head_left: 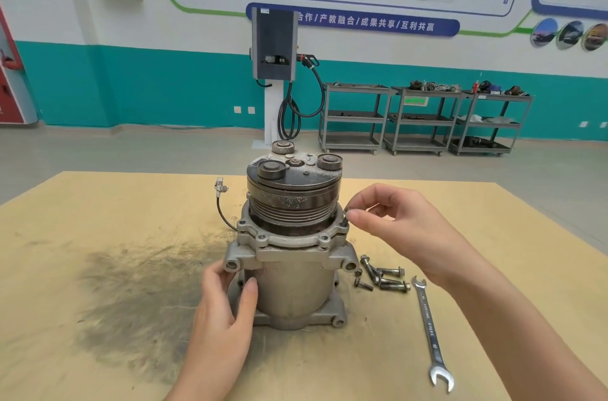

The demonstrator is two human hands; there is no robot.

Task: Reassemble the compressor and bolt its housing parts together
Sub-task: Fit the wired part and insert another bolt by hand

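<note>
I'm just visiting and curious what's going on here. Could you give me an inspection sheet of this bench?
Surface: tan table, dark smudge left of centre.
Job's things: compressor upright; loose bolts and wrench to its right.
Clutter: nothing seen.
Grips: left hand steadies the housing; right hand pinches a bolt at the flange.
Cables: short wire with plug on the compressor.
Surroundings: charging post, shelf carts, wall posters.

The compressor point(293, 272) has a body of dull, matt grey cast metal, slightly rough, with a darker, worn grooved pulley point(292, 205) and a scuffed black front plate. The bolts point(383, 275) are dull, grimy steel. The wrench point(431, 335) is smooth, shiny metal. The table point(98, 351) is matt, pale wood board with a sooty smear.
</note>
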